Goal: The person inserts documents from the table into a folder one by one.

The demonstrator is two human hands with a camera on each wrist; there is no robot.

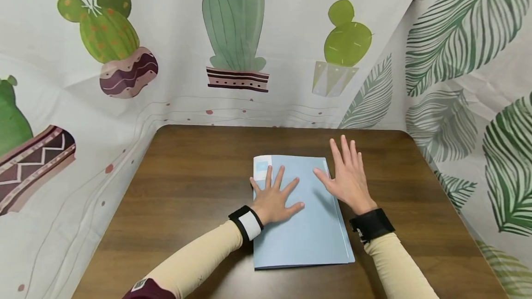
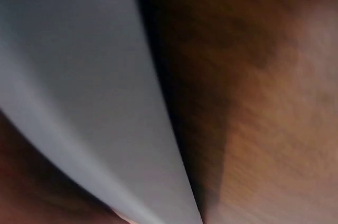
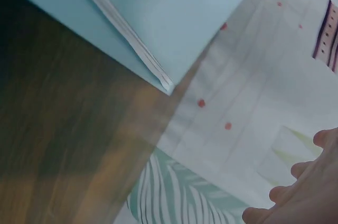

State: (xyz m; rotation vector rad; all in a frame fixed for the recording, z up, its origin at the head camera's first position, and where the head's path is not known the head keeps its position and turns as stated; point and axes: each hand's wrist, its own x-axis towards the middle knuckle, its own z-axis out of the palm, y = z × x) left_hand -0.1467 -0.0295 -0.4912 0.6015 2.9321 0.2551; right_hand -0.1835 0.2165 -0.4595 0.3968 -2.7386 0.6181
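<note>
A light blue file folder point(image 1: 307, 239) lies closed on the table, with a white label point(image 1: 262, 167) at its upper left corner. My left hand point(image 1: 274, 200) rests on the folder's left half, fingers spread wide. Over the folder's right edge my right hand point(image 1: 349, 181) is raised, its fingers straight and holding nothing. The left wrist view shows the folder's spine side point(image 2: 100, 86) close up; that hand is out of sight there. In the right wrist view, white page edges point(image 3: 127, 31) show along the folder's side, and part of the right hand point(image 3: 303, 195) appears at lower right.
The brown wooden table point(image 1: 187, 183) has rounded far corners. Behind it and along both sides hangs a white cloth point(image 1: 291, 22) printed with cacti and leaves. Black bands point(image 1: 374, 224) circle both wrists over cream sleeves.
</note>
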